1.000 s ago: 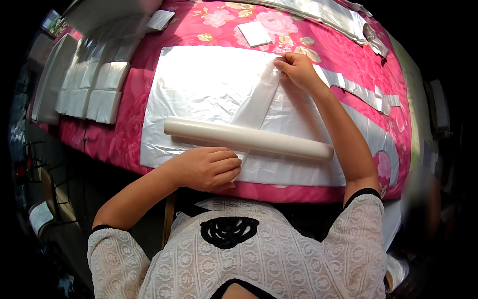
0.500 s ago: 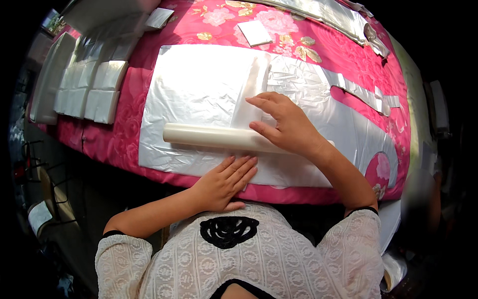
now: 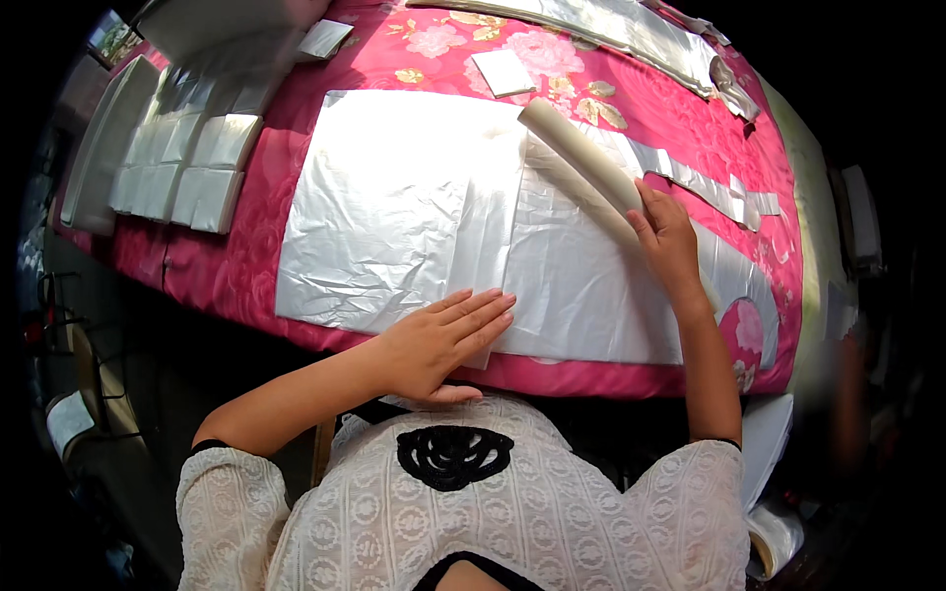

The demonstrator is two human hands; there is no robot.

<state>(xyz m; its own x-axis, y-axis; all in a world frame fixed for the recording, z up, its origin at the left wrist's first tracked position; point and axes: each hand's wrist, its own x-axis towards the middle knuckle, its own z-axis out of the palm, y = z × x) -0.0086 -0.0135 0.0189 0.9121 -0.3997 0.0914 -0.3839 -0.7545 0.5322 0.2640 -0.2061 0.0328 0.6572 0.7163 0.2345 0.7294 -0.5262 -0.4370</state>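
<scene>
A white plastic bag lies flat on the table, with a folded strip along its right side and handle loops stretching to the right. My left hand rests flat, fingers stretched, on the bag's near edge by that fold. In my right hand is a smooth cream-white tube, gripped around its middle. It slants from upper left to lower right above the handle end of the bag; the forearm and hand cover part of it.
A pink flowered cloth covers the table. Several stacks of folded white bags stand at the left beside a clear bin. One small white packet lies beyond the bag. Long white plastic runs along the far edge.
My right hand has closed on the tube and carried it up and to the right, turning it from level to slanted. My left hand stays on the bag, shifted only slightly.
</scene>
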